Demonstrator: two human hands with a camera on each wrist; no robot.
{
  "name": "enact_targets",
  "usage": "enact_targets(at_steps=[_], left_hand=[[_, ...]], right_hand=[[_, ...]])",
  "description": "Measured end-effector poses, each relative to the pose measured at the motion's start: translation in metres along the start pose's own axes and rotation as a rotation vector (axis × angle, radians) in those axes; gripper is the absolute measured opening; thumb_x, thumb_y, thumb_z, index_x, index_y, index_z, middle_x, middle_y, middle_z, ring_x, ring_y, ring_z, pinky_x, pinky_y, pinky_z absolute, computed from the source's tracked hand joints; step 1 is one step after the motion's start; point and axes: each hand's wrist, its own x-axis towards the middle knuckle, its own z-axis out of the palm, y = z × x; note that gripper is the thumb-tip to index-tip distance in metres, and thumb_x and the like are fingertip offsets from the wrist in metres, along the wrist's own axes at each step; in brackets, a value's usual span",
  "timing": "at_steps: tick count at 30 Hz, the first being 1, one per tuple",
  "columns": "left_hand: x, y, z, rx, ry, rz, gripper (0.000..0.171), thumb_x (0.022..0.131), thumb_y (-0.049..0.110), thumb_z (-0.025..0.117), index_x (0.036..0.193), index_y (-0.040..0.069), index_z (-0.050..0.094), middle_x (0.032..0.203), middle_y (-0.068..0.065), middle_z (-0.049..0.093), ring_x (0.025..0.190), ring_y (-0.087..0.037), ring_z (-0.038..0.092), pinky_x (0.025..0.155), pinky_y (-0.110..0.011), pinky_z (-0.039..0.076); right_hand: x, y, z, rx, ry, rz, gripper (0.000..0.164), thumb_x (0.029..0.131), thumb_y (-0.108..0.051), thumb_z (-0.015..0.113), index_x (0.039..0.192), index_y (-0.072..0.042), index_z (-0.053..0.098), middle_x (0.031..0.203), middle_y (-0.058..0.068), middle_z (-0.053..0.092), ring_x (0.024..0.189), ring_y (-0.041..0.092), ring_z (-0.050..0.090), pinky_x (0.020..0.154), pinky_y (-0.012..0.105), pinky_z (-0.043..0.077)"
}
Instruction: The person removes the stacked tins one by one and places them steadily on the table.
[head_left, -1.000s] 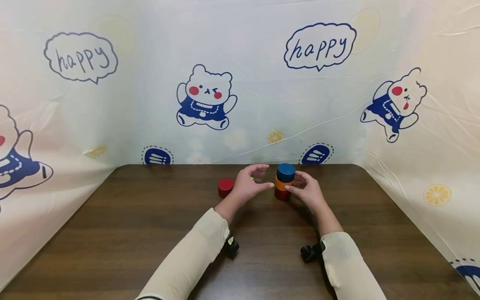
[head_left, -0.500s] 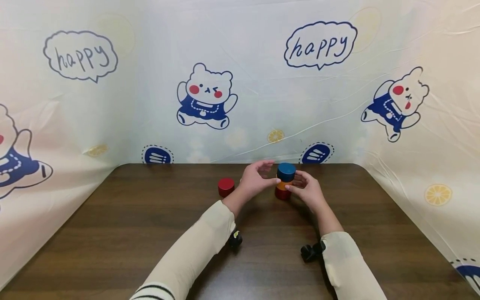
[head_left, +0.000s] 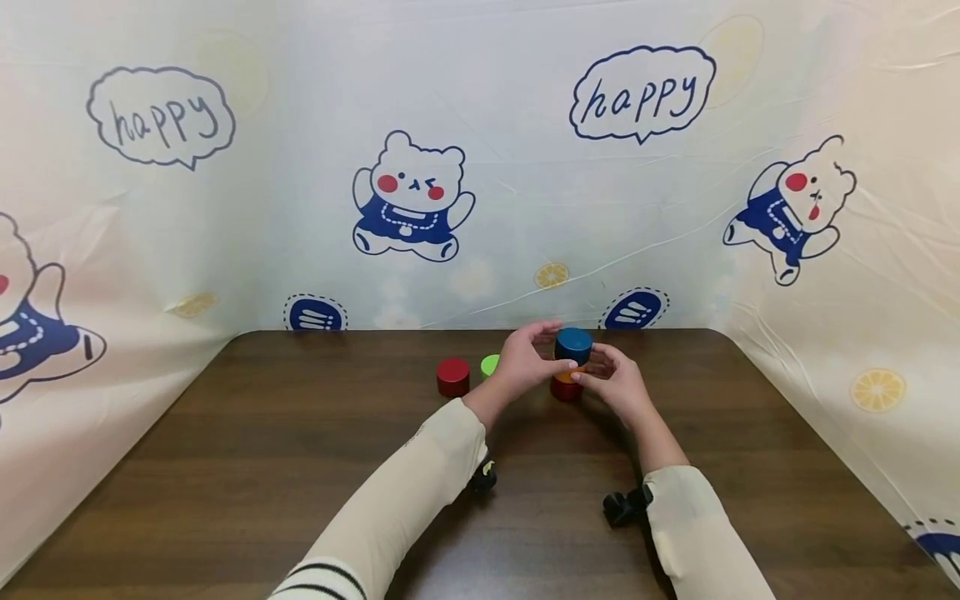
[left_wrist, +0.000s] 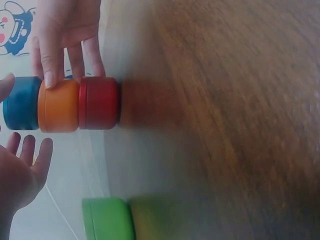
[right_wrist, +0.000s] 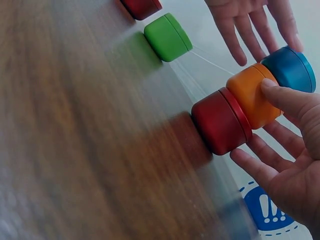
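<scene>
Three small round lidded canisters form an upright stack at the back of the table: a red canister (right_wrist: 217, 122) below, an orange canister (right_wrist: 246, 100) in the middle, a blue canister (head_left: 573, 343) on top. My right hand (head_left: 621, 385) holds the orange canister, thumb on its near side and fingers round the far side, partly hidden. My left hand (head_left: 522, 364) reaches in from the left at the blue canister's height. Its thumb is at the blue canister's side, while the left wrist view shows its extended fingers (left_wrist: 29, 150) apart from the canister.
Left of the stack stand a green canister (head_left: 490, 364), partly behind my left arm, and another red canister (head_left: 453, 377). The wooden table (head_left: 247, 467) ends at a printed cloth backdrop (head_left: 510, 208). A black camera mount (head_left: 624, 507) is on my right wrist.
My left hand has moved right, from beside the stack to the blue canister. More of the green canister shows behind it now. My right hand and the stack look unmoved.
</scene>
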Motion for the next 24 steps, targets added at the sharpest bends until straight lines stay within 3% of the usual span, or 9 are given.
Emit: enact_targets(at_steps=[5, 15, 24], left_hand=[[0.001, -0.001, 0.006, 0.015, -0.011, -0.001, 0.068, 0.080, 0.021, 0.083, 0.140, 0.010, 0.053, 0.135, -0.006, 0.057, 0.118, -0.025, 0.058, 0.093, -0.038, 0.052], [0.004, -0.002, 0.013, 0.037, 0.040, -0.039, 0.060, 0.081, 0.023, 0.081, 0.136, 0.013, 0.058, 0.131, -0.005, 0.060, 0.112, -0.022, 0.060, 0.087, -0.031, 0.054], [0.003, -0.004, 0.011, 0.035, 0.053, -0.061, 0.059, 0.081, 0.023, 0.081, 0.135, 0.013, 0.058, 0.131, -0.004, 0.060, 0.114, -0.022, 0.060, 0.088, -0.032, 0.054]], right_hand=[[0.000, 0.001, -0.001, -0.004, 0.003, -0.012, 0.057, 0.087, -0.015, 0.075, 0.137, -0.007, 0.050, 0.133, 0.019, 0.056, 0.121, 0.036, 0.054, 0.102, 0.048, 0.044], [0.001, 0.001, -0.001, -0.018, -0.001, -0.024, 0.055, 0.087, -0.012, 0.074, 0.137, -0.007, 0.051, 0.132, 0.019, 0.057, 0.120, 0.035, 0.056, 0.102, 0.047, 0.044], [0.000, 0.000, -0.001, 0.001, -0.010, 0.011, 0.055, 0.088, -0.011, 0.074, 0.137, -0.006, 0.050, 0.134, 0.019, 0.056, 0.122, 0.036, 0.054, 0.102, 0.047, 0.044]])
